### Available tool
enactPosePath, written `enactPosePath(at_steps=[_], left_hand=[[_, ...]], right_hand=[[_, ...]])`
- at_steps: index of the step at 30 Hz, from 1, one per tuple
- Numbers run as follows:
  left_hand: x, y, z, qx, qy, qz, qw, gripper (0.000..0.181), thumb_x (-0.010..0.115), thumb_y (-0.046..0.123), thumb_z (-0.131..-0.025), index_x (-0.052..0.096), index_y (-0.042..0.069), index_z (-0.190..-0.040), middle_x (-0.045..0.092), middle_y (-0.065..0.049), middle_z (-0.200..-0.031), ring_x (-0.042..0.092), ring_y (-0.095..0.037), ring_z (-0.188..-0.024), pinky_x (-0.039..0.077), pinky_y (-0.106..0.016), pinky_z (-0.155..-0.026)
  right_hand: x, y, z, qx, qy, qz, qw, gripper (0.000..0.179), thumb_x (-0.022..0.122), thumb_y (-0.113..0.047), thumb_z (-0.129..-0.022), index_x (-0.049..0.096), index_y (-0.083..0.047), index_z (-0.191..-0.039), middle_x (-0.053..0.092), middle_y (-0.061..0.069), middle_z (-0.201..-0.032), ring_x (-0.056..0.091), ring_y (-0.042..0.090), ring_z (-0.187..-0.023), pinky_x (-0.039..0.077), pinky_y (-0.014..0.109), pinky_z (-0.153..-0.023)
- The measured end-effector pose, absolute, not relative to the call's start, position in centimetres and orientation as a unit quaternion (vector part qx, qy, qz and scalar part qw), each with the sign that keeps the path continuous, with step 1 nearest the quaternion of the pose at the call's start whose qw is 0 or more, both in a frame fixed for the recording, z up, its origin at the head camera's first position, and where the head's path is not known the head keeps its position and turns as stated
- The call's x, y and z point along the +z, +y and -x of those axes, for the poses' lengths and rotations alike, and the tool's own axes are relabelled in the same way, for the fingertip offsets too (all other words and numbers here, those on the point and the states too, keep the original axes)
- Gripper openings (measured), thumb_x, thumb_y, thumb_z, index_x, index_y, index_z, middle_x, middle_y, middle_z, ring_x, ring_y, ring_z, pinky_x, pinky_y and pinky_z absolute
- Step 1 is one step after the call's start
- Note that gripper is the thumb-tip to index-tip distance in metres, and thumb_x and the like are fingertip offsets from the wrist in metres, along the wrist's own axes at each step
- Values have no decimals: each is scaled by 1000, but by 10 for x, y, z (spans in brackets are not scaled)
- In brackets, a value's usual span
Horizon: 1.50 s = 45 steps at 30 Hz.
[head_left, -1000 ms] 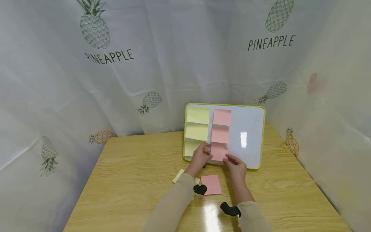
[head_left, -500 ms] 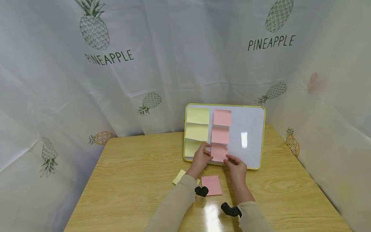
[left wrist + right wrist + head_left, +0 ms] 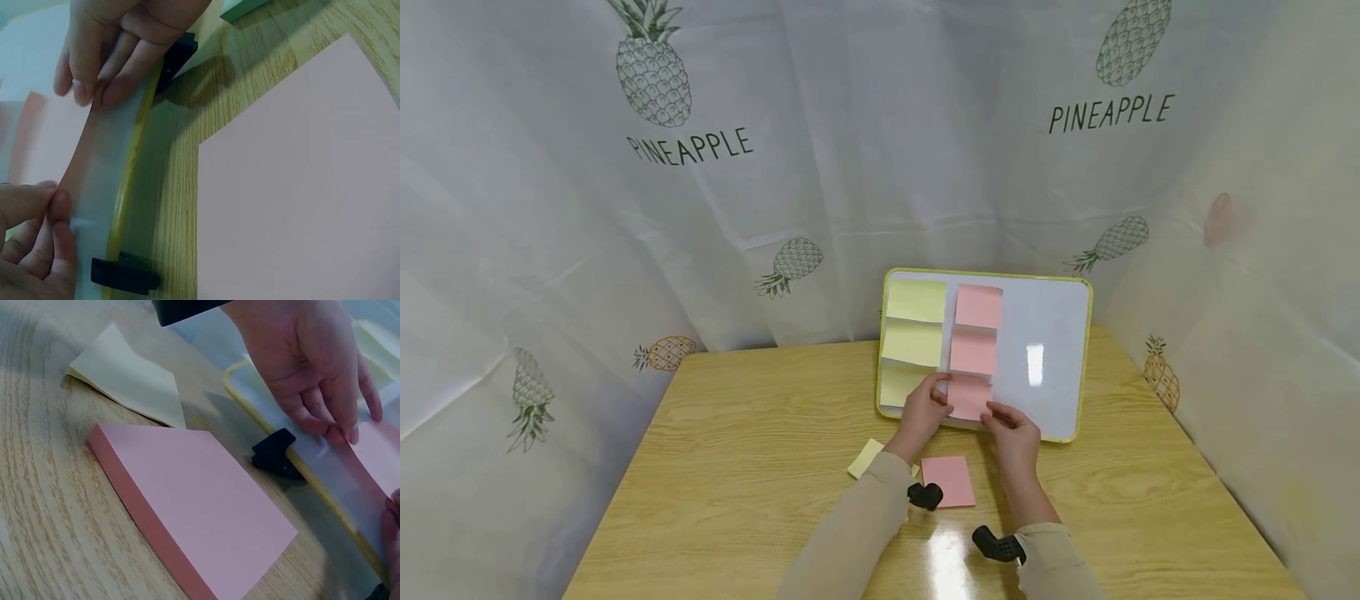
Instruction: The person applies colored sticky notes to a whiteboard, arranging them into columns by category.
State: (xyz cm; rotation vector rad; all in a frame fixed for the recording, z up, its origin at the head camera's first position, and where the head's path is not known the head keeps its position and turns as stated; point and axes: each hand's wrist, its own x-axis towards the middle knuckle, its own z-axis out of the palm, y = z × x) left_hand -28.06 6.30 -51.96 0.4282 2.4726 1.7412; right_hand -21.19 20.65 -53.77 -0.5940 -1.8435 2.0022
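Note:
The lowest pink sticky note (image 3: 970, 397) lies on the whiteboard (image 3: 1048, 346), and its bottom edge curls outward. My left hand (image 3: 922, 414) pinches this edge at the left corner between thumb and fingers. At the right corner, my right hand (image 3: 1015, 437) pinches the same edge. In the left wrist view, the left hand (image 3: 34, 240) is at the lower left and the right hand (image 3: 125, 47) at the top. Two more pink notes (image 3: 976, 351) hang above, beside a column of yellow notes (image 3: 912, 343) partly hidden by my left hand.
A thick pink sticky-note pad (image 3: 194, 503) lies on the wooden table (image 3: 760, 433) before the board. Behind my left forearm lies a yellow pad (image 3: 866, 458). A green block (image 3: 242, 7) shows beyond the right hand. Black clips (image 3: 275, 455) sit at the board's lower edge.
Both hands stay at the lower corners of the bottom pink note. The head view has shifted slightly.

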Motion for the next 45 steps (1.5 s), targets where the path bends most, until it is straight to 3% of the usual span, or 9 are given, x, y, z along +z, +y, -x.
enactPosePath(at_steps=[13, 27, 33, 39, 45], left_hand=[[-513, 62, 277, 538, 832, -137, 23, 49, 75, 4, -85, 59, 16, -130, 54, 4, -74, 50, -8, -64, 43, -24, -58], [-511, 67, 275, 555, 821, -128, 30, 49, 74, 3, -86, 58, 14, -130, 60, 5, -78, 55, -8, -67, 46, -24, -60], [-512, 70, 274, 551, 825, -123, 32, 49, 74, 4, -85, 58, 13, -131, 59, 5, -77, 54, -7, -65, 45, -24, -59], [-512, 73, 276, 554, 822, -125, 37, 49, 74, 4, -86, 57, 12, -130, 59, 5, -76, 54, -7, -66, 45, -24, -59], [-513, 77, 278, 555, 819, -137, 49, 48, 75, 4, -85, 56, 13, -129, 58, 5, -76, 55, -7, -68, 47, -25, -61]], right_hand=[[-542, 206, 213, 700, -658, 207, 188, 26, 68, 3, -88, 68, 7, -114, 62, 19, -109, 63, 7, -83, 54, 22, -74], [-549, 206, 216, 675, -680, 203, 203, 22, 70, 4, -86, 69, 5, -108, 68, 15, -102, 64, 6, -77, 55, 28, -73], [-549, 206, 215, 653, -703, 193, 205, 21, 71, 4, -86, 70, 6, -107, 66, 20, -103, 64, 4, -75, 54, 24, -70], [-546, 209, 213, 620, -739, 187, 187, 20, 71, 0, -87, 70, 5, -106, 66, 21, -103, 63, 13, -80, 51, 17, -66], [-543, 216, 204, 565, -795, 148, 162, 21, 73, -6, -87, 70, 3, -106, 68, 17, -105, 63, 26, -90, 49, 19, -68]])
